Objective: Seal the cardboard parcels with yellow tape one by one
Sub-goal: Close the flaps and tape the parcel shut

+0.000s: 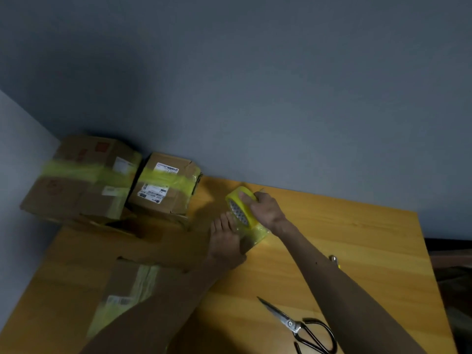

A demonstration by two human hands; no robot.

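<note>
The desk (357, 238) stands against the wall (255, 98) on its far side. Two parcels occupy the far left corner of the desk. The large parcel (76, 190) is on the left; the small parcel (163, 190) is just beside it on the right, and both stand close to the wall. A third parcel (132, 284) lies at the near left, partly under the left forearm. The tape roll (241, 208) is right of the small parcel, above the desk, gripped from the right by the right hand (265, 210). The left hand (227, 244) lies just before the roll, thumb touching the loose strip (258, 236). The scissors (298, 325) lie on the desk at the near right, between the forearms.
</note>
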